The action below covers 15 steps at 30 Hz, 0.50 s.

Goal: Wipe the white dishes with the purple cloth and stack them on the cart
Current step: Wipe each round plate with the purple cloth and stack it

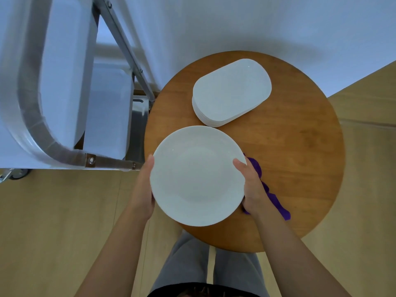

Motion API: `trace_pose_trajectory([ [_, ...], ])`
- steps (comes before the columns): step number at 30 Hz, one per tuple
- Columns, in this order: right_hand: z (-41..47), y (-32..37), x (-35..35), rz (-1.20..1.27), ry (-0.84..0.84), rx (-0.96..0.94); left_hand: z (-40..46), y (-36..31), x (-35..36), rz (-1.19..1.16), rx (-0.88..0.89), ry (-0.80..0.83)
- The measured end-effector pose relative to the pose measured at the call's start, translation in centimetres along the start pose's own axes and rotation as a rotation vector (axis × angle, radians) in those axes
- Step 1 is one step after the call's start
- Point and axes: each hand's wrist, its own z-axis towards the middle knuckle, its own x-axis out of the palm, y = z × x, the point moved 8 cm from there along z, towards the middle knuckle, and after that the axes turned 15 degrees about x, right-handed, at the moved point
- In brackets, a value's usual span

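- Far left of the grip: metal cart [53,116] with a curved tubular steel handle and pale tray shelves; a caster shows at its lower left corner. No dishes visible on the shelves in view.
- Left hand [143,189]: clamped on the left rim of the round white ceramic plate [198,175]. Thumb lies along the rim edge, the other fingers are hidden under the plate. Curled, not spread.
- Plate sits between the two hands, face up, roughly level, over the near-left edge of the round brown wooden table [300,168]. Cannot tell if it is lifted or touching the tabletop. Its left part overhangs the table edge toward the cart.
- Right hand [252,187]: gripping the right rim of the same plate, thumb on top of the rim, fingers under and out of sight.
- Crumpled purple cloth [276,198]: just right of the right hand, partly behind it, on the table. It looks bunched against the fingers; cannot tell if the hand is also holding it.
- Beyond the grip, up and right: stack of white rounded-rectangular dishes [232,91] on the table's far side, near the round plate's far rim; whether they touch is unclear.
- Below the grip: grey trousers [188,260] and light wood-look floor [53,221].
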Motion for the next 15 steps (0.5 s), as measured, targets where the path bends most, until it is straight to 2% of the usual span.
trace_pose_trajectory([
  [4,0.2,-0.1,0.0,0.021,0.082,-0.001,0.3,0.8,0.3,0.003,-0.06,-0.073],
  [8,0.5,-0.3,-0.2,0.036,0.094,0.038,0.4,1.1,0.7,-0.077,-0.055,-0.046],
  [12,0.3,-1.0,0.5,0.346,0.213,0.01,0.3,1.2,0.4,-0.244,-0.073,-0.073],
  [15,0.0,-1.9,0.1,0.5,0.207,-0.029,0.8,1.0,0.5,-0.22,-0.083,-0.009],
])
